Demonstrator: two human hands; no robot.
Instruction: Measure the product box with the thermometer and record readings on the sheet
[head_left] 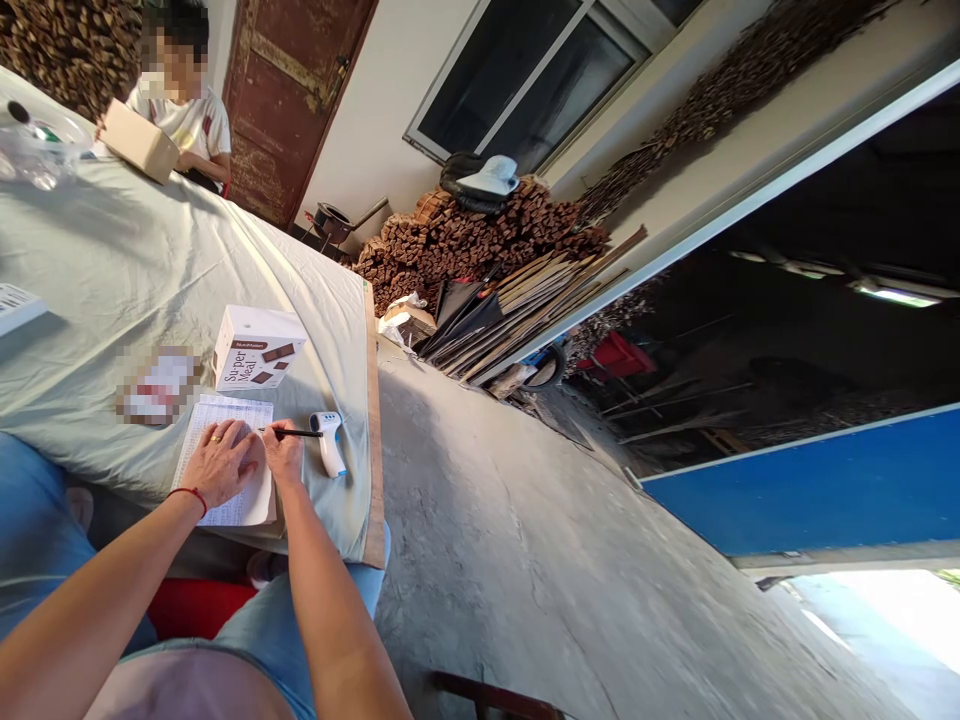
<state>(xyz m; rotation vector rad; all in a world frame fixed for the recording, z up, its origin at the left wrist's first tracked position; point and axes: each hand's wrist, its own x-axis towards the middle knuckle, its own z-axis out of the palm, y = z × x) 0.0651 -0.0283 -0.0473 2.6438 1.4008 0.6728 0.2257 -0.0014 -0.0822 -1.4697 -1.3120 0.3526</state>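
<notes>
My left hand (219, 464) lies flat on an open notebook (247, 505) covered in rows of writing, its fingers stretched out. In my right hand (284, 456) is a dark pen (304, 432), gripped over the notebook's right part with its tip close to the page. A white and blue infrared thermometer (330, 448) lies just right of that hand, behind the pen's rear end. Beyond the notebook stands a white box (259, 345) printed "Super Meal". To its left is a blurred flat item (159, 386) that I cannot make out.
A pale cloth covers the table (135, 260), whose wooden edge (373, 430) runs along the right. Across it sits another person (184, 130) behind a cardboard box (139, 140). A clear plastic container (45, 150) stands far left. Stacked firewood (480, 245) lines the wall.
</notes>
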